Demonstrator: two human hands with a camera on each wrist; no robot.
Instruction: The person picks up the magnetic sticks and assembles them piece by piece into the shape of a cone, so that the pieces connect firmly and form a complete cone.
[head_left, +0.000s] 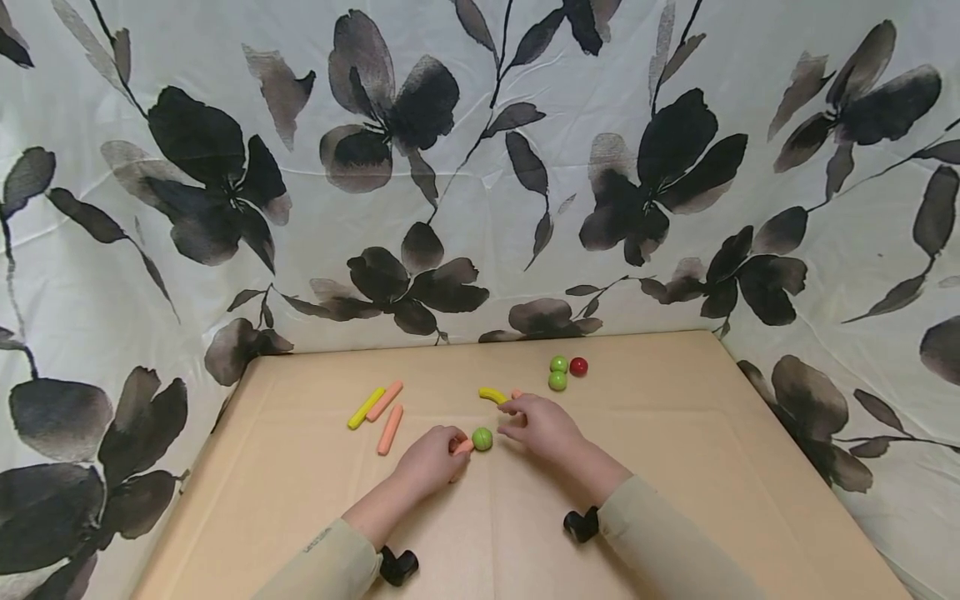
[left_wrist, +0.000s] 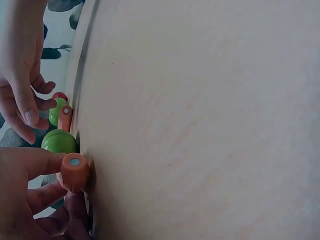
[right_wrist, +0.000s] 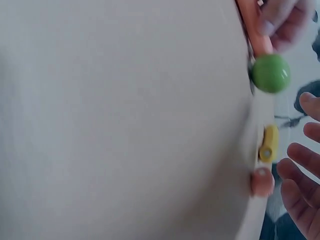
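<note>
My left hand (head_left: pixel 431 460) pinches a salmon-orange toy rod (head_left: pixel 462 447) between thumb and fingers, low over the table. One end of this rod shows a silvery disc in the left wrist view; its other end meets a green ball (head_left: pixel 482 439). Across from the ball, my right hand (head_left: pixel 545 427) hovers with fingers spread and loosely bent, holding nothing. Just beyond its fingertips lie a curved yellow piece (head_left: pixel 492 395) and another salmon rod (right_wrist: pixel 262 182), which the hand mostly hides in the head view.
To the left on the table (head_left: pixel 300 517) are a straight yellow rod (head_left: pixel 366 408) and two salmon rods, one of them (head_left: pixel 390 430) nearer me. Toward the back right sit two green balls, one (head_left: pixel 557 381) in front, beside a red ball (head_left: pixel 578 367). Floral cloth (head_left: pixel 525 233) hangs behind.
</note>
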